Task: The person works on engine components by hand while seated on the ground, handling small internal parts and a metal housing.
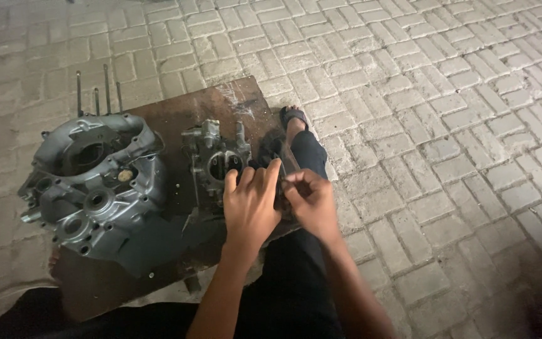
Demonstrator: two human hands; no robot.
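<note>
Left hand [250, 204] lies flat, grip loose, steadying the carburetor [216, 160] on the brown board [177, 116] beside the grey engine case [95, 188], while the right hand [312, 201] pinches something too small to make out.

Grey interlocking brick paving [446, 125], dim light, worn brown board [177, 113]
</note>
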